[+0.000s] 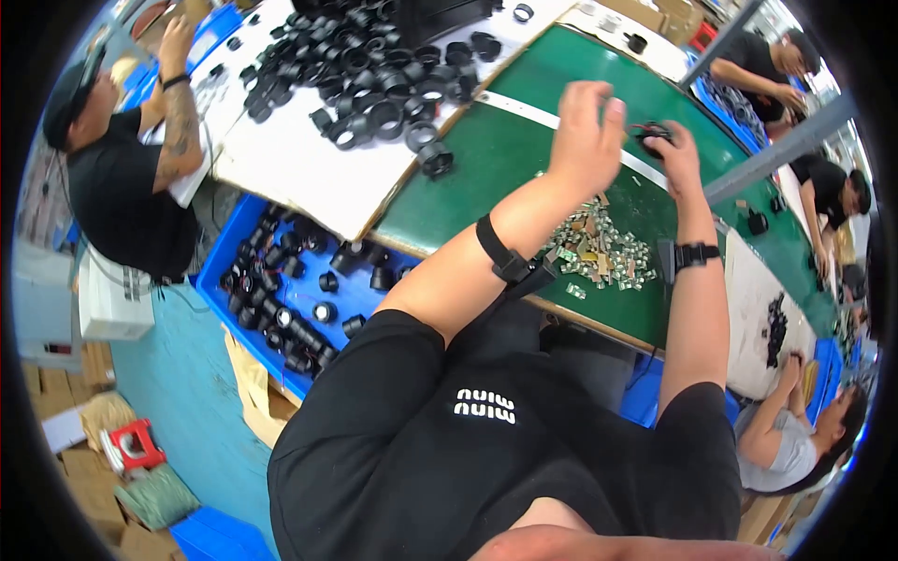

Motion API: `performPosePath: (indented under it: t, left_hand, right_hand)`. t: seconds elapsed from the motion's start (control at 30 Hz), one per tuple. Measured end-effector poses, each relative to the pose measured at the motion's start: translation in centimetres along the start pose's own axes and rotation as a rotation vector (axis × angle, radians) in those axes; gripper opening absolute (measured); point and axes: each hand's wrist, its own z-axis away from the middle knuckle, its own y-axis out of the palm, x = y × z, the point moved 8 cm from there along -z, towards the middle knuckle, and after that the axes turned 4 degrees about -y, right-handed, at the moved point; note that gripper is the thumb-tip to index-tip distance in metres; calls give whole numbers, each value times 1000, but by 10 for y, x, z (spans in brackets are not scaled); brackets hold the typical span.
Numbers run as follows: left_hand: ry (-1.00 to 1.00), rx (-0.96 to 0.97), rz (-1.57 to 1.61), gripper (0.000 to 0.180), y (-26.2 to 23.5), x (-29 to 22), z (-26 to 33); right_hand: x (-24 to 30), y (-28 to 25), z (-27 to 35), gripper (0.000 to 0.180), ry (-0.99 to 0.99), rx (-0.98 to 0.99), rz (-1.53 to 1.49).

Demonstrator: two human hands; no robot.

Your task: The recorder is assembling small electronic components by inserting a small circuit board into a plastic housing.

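Note:
My right hand (682,161) is closed on a small black round part (657,136) with thin red and dark wires at its left side. My left hand (586,138) is raised a little to the left of it over the green work mat (449,187). Its fingers point up, slightly apart, and nothing shows in them. Below both hands, a loose pile of small green circuit boards (608,252) lies on the mat, with some tan and yellowish pieces among them.
Black plastic rings (383,117) are heaped on the white table at the far left. A blue bin (281,299) with several black cylindrical parts stands at the left. Co-workers sit at left (122,178) and right (786,439). A grey metal post (776,154) slants across the right.

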Motion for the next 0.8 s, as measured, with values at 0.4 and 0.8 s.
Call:
performPosePath:
  t: [0.4,0.8]
  left_hand:
    - [-1056,1368,-400,32,-273,78,183]
    - [-765,895,-1517,63,-401,186,145]
  right_hand:
    - [4,-71,91,66,-345,-205,374]
    - [-302,-226,622,52,1115,-244,84]
